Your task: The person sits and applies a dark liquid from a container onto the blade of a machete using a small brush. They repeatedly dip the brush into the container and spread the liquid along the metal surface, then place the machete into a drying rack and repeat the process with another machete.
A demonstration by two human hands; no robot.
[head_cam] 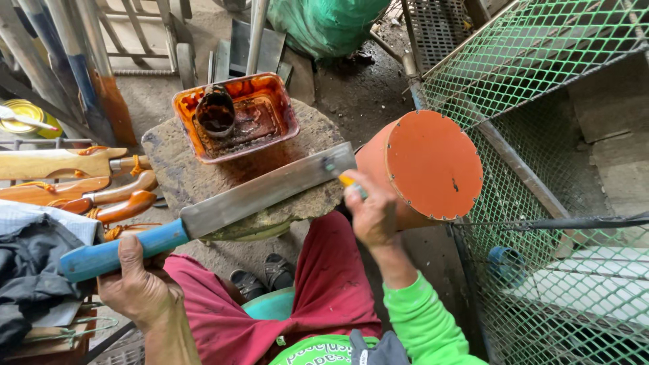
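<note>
Steel cleaver blade (pixel 263 191) lies flat across the stone tabletop (pixel 182 177), tip toward the right hand. Left hand (pixel 135 284) grips the blue handle (pixel 115 253), fingers wrapped shut around it, thumb on top. Right hand (pixel 370 213) holds a small brush with yellow grip (pixel 350 184), fingers pinched tight on it, bristle end touching the blade tip. Orange tray (pixel 287 111) with dark liquid and a stained cup (pixel 215 111) sits on the tabletop behind the blade. Orange bucket (pixel 433 165) lies tipped just right of the hand. Green mesh (pixel 541 61) at right, wooden-handled knives (pixel 101 196) at left.
</note>
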